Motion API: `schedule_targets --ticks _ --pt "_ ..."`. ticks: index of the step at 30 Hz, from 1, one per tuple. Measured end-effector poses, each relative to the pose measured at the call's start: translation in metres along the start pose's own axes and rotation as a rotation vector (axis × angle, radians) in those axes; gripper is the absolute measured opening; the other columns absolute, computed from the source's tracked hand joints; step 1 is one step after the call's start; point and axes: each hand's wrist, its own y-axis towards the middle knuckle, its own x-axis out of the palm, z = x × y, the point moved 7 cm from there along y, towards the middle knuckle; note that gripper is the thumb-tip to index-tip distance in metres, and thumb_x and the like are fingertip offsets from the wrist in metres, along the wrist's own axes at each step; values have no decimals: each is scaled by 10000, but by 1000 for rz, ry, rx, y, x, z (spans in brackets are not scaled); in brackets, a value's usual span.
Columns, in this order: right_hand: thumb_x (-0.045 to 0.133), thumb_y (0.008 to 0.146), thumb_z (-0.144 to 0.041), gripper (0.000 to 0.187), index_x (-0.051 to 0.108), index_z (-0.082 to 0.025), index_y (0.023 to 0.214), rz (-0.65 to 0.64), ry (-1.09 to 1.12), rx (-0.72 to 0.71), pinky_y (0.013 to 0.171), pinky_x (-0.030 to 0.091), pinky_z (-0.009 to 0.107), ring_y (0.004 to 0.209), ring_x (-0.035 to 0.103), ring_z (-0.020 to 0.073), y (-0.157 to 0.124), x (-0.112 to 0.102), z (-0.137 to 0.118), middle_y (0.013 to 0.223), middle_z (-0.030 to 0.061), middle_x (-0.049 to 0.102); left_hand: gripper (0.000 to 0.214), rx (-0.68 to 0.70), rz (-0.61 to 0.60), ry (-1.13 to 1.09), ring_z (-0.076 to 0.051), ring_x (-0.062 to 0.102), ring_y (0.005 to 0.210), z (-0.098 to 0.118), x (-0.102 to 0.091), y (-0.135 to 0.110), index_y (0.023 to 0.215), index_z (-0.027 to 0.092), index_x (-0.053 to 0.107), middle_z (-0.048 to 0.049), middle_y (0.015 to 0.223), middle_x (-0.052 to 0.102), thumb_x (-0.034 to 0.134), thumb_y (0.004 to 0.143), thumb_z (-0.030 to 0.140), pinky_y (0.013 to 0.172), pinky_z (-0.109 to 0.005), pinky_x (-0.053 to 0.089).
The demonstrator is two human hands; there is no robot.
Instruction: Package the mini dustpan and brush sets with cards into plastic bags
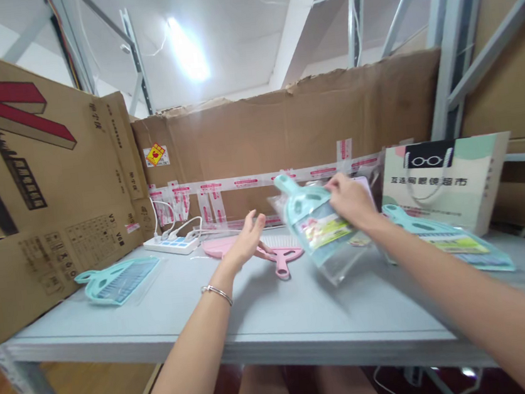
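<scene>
My right hand [350, 199] grips a mint-green dustpan set [299, 205] in a clear plastic bag with a yellow-green label. The set is held tilted above the table, its handle up and to the left. My left hand [249, 239] is open, fingers stretched out, over a pink dustpan and brush [282, 264] lying on the table; I cannot tell whether it touches them. White bristles show beside the pink handle. Another bagged mint-green dustpan set [120, 281] lies at the left, and more mint-green dustpans [457, 241] lie at the right, partly behind my right forearm.
The grey table [201, 321] has cardboard along its back [255, 134] and a large carton [43, 184] at the left. A white power strip [172, 244] with plugged-in cables sits at the back left. A paper shopping bag [441, 183] stands at the right.
</scene>
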Motion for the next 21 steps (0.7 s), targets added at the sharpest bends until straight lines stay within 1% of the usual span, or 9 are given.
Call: schedule_targets --ticks 2,4,6,8,10,12,15,18,21 --pt "438 820 -261 154 580 -203 835 -110 76 -72 673 376 304 769 571 221 -9 36 -33 826 87 651 610 -21 -62 -106 -109 538 437 -4 8 0 1239 228 440 -58 827 640 555 742 564 411 -228 422" --pt "460 811 -278 142 578 -202 790 -160 184 -117 709 400 315 781 578 215 -17 60 -51 812 72 650 526 0 -16 -146 -88 477 384 -7 2 1 1144 207 516 8 615 576 618 722 504 360 -192 352" --pt "502 786 -308 141 579 -192 814 -82 319 -160 764 419 332 845 576 214 -24 63 -56 876 76 646 429 6 85 -160 -74 429 353 -11 -9 4 1046 186 558 42 519 504 637 722 456 343 -180 306" --pt "524 771 -344 191 576 -181 855 59 448 -223 803 431 346 894 568 212 -31 52 -52 934 87 631 395 -4 181 -172 -78 432 358 -15 -17 7 1019 186 553 47 516 490 620 736 454 359 -188 322" --pt "521 774 -370 203 577 -181 822 83 546 -246 785 452 348 841 579 200 -40 45 -45 881 76 631 387 9 264 -188 -90 460 387 -18 -23 9 1013 196 537 43 552 500 586 755 481 391 -205 360" --pt "542 768 -362 183 570 -185 735 -89 651 -138 723 480 331 717 592 173 -46 55 -37 750 46 633 384 35 329 -209 -93 468 406 -21 -26 11 992 203 519 45 570 491 548 771 516 415 -214 379" --pt "628 726 -288 133 554 -179 711 -388 892 188 645 516 288 619 598 134 -60 86 -29 671 24 628 397 66 390 -256 -83 445 395 -24 -29 12 973 209 480 61 556 458 518 779 553 424 -210 374" --pt "683 682 -170 190 505 -195 743 -452 1159 475 562 528 226 571 599 95 -72 108 -27 677 -6 622 394 88 443 -289 -81 451 397 -25 -33 10 966 224 422 67 577 460 511 781 560 417 -204 366" --pt "695 642 -85 277 469 -199 753 -494 1324 603 506 517 197 557 601 87 -78 118 -31 691 -14 628 369 93 483 -301 -95 485 432 -22 -33 7 918 235 377 64 611 478 515 781 548 422 -206 376"
